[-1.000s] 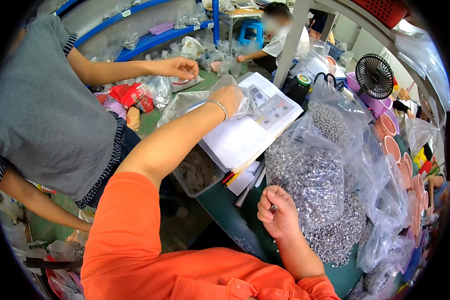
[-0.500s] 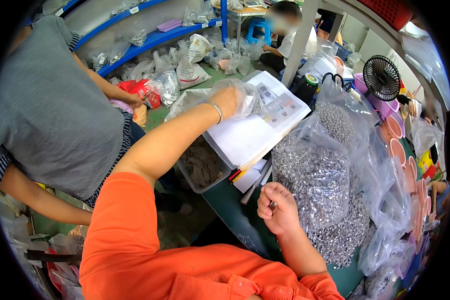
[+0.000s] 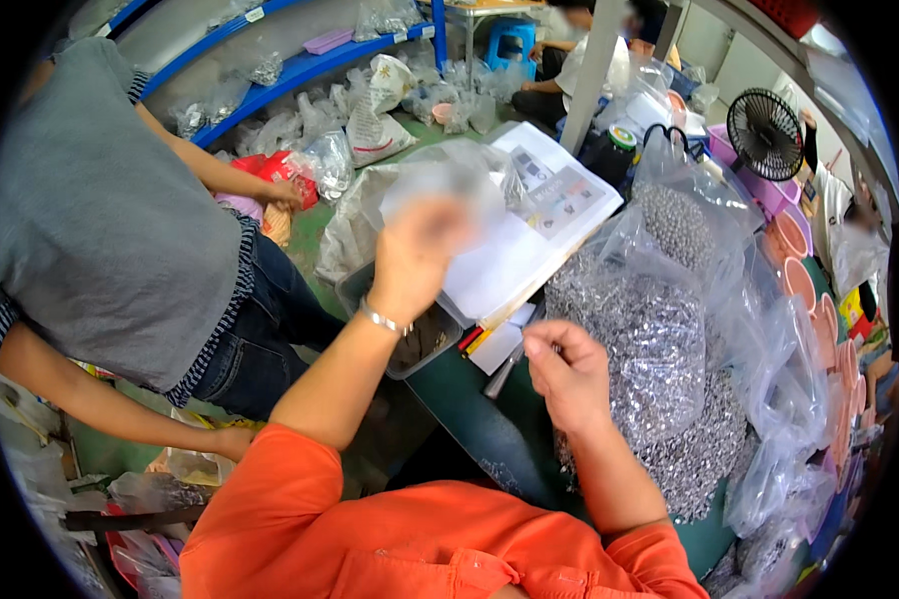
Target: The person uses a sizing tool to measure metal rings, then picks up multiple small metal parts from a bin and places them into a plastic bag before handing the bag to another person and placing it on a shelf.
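Note:
My left hand [image 3: 422,258], with a bracelet at the wrist, is raised over the left edge of an open binder [image 3: 489,268] of white pages. Motion smears its fingers, and a pale, partly dark blur shows at their tips; I cannot tell whether they hold it. Beyond the hand, a clear plastic bag [image 3: 484,160] lies against the binder. Closed with thumb against curled fingers, my right hand [image 3: 574,379] hovers left of a large clear bag of small shiny metal pieces [image 3: 624,349]. What it pinches is hidden. A brush-like tool [image 3: 504,375] lies just left of it.
Loose metal pieces [image 3: 694,469] spread on the green table [image 3: 469,424]. A grey bin [image 3: 420,364] stands by the binder. A black fan [image 3: 764,135] and pink bowls [image 3: 797,280] line the right. A co-worker in a grey shirt [image 3: 120,220] stands at left, near a metal post [image 3: 591,80].
My left hand has come back from the plastic bag toward me and is now blurred. My right hand has risen slightly and stays closed; the small shiny piece seen in it before no longer shows.

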The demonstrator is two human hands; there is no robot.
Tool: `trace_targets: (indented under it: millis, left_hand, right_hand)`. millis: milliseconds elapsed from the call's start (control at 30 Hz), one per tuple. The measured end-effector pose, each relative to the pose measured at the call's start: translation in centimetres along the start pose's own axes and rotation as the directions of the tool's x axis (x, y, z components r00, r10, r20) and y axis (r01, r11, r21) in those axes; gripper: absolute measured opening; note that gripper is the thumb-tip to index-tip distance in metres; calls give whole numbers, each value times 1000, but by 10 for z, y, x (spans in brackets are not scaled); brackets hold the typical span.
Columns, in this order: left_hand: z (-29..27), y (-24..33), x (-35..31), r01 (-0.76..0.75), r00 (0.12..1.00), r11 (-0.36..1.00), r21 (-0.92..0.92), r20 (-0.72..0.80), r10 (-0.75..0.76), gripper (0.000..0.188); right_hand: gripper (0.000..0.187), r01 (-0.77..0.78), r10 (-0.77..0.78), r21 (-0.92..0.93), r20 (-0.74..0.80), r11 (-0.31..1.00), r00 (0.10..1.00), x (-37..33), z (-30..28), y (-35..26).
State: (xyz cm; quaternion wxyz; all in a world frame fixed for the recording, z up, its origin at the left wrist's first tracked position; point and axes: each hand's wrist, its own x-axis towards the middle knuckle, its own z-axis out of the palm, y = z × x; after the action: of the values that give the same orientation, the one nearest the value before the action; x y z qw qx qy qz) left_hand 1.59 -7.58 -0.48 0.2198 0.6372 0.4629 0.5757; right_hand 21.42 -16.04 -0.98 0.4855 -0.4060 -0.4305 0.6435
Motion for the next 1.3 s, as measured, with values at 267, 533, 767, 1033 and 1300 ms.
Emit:
trace_targets:
  millis: [267,533,767,1033,1300]
  left_hand:
    - [8,46,-60,-99,970,995,-10,221,99,26]
    - [7,39,-69,201,946,938,-282,305,-111,17]
    - [10,36,-72,203,963,899,-388,244,-113,12]
    - [12,38,-78,111,964,943,-314,266,-25,15]
    - [15,38,-75,-10,955,989,-145,292,52,19]
  right_hand:
    - [9,442,-431,-395,121,806,894,18,7,5]
    - [9,334,-326,-126,84,934,942,7,4,12]
    - [12,322,-317,-103,63,941,946,6,4,19]
    - [14,277,-274,-159,38,948,961,5,8,18]
    - [16,207,-195,-136,98,969,976,7,0,21]
